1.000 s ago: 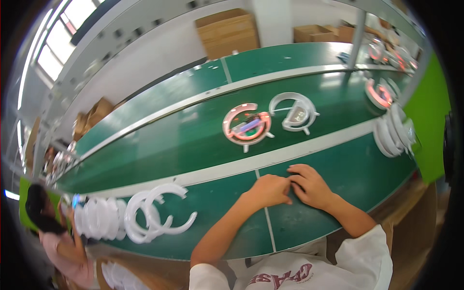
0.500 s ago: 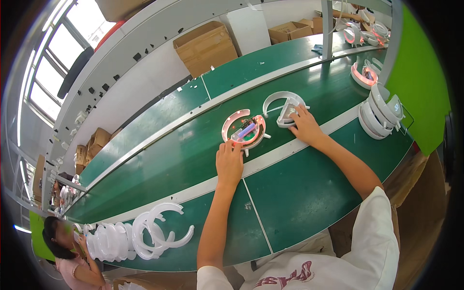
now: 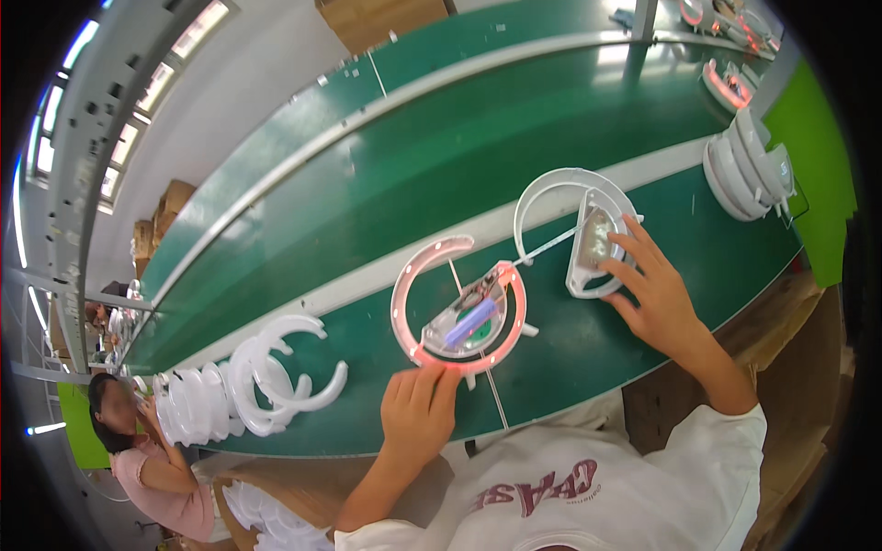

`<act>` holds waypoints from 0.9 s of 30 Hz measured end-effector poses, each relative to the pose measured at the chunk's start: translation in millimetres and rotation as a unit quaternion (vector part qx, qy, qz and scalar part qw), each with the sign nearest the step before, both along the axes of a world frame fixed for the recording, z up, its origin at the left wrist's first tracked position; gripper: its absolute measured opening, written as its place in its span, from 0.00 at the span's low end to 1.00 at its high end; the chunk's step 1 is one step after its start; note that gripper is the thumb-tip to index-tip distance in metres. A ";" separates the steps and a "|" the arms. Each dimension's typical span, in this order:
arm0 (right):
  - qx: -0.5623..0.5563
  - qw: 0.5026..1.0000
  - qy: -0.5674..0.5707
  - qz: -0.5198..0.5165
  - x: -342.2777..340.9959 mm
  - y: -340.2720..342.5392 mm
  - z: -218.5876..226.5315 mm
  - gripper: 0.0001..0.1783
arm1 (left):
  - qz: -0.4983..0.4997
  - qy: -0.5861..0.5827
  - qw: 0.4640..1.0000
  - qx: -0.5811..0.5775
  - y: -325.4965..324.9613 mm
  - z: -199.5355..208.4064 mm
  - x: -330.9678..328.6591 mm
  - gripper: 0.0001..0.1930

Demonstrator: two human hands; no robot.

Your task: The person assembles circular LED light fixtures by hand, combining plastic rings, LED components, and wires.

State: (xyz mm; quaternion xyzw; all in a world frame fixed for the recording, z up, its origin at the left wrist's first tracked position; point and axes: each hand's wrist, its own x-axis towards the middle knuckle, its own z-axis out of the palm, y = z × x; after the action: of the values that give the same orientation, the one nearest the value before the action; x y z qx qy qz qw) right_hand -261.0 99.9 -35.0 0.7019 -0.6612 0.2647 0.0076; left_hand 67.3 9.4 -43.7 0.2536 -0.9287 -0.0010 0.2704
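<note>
While my left hand (image 3: 418, 418) grasps the lit ring (image 3: 517, 321) at seven o'clock, my right hand (image 3: 663, 308) grips the white shell (image 3: 595, 239) at four, both over green bench (image 3: 560, 358); likely light, stiff, electronics (image 3: 470, 321) fragile: hold rims.

The person wears a loose white T-shirt (image 3: 643, 482), its cloth soft and creased across the front. A large print (image 3: 537, 487) in dark red block letters runs over the chest in a slight curve, with a line of much smaller lettering (image 3: 586, 491) beside it (too tiny to make out). The left sleeve (image 3: 381, 535) and right sleeve (image 3: 726, 459) are short, plain white and wide at the opening. Below them the left forearm (image 3: 372, 496) and right forearm (image 3: 721, 376) are bare, as are the left hand (image 3: 420, 413) and right hand (image 3: 657, 298), with slim fingers.
</note>
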 end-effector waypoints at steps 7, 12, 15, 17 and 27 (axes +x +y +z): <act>0.079 0.997 -0.008 0.009 20.2 55.7 -4.9 0.27 | 0.004 -0.012 0.998 0.066 78.2 -20.5 29.7 0.12; 0.054 0.998 0.043 0.015 37.3 52.5 6.3 0.30 | 0.047 0.024 0.992 0.116 87.2 -17.5 26.8 0.15; -0.028 0.998 -0.047 0.029 56.8 49.3 -1.6 0.29 | 0.056 0.090 0.980 0.167 84.1 -8.4 24.6 0.17; -0.017 0.990 -0.118 0.073 68.2 44.8 -7.3 0.27 | 0.071 0.093 0.980 0.160 74.2 -10.6 19.8 0.17; -0.038 0.984 -0.077 0.159 81.9 -12.1 -15.5 0.16 | 0.110 0.090 0.968 0.206 45.2 -10.0 -1.1 0.21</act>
State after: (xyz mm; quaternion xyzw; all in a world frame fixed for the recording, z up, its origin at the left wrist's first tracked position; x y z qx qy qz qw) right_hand -179.0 87.7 -50.5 0.7746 -0.5295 0.3407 -0.0592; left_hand 66.2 54.6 -53.8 0.4030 -0.8470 -0.1857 0.2928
